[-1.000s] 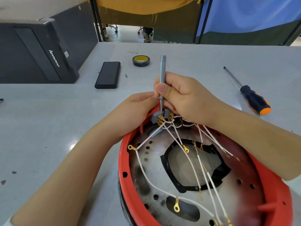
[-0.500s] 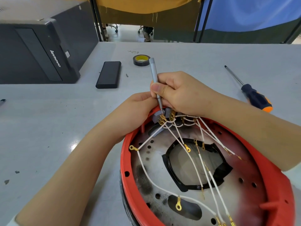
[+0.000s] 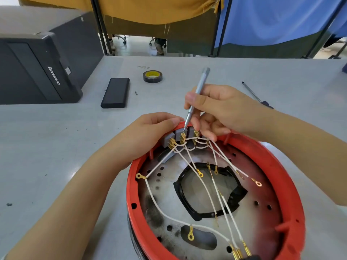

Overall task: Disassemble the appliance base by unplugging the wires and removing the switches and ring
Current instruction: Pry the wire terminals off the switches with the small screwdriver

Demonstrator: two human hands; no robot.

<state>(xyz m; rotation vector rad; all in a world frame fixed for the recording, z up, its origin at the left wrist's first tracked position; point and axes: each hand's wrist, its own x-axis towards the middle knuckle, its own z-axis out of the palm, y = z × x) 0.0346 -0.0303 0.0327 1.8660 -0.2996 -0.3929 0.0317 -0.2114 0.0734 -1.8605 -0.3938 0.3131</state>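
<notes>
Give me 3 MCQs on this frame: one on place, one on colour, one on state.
1. Where is the tape roll?
A. inside the base
B. on the table beyond the black case
C. in the left hand

2. What colour is the appliance base's rim?
A. red
B. blue
C. grey

3. What is the right hand doing?
A. resting empty
B. gripping the orange-handled screwdriver
C. holding a slim grey tool with its tip at the switches

Answers: 1 B, it lies on the bare tabletop; 2 A, the ring-shaped wall is red; 3 C, the fingers wrap the tool.
</notes>
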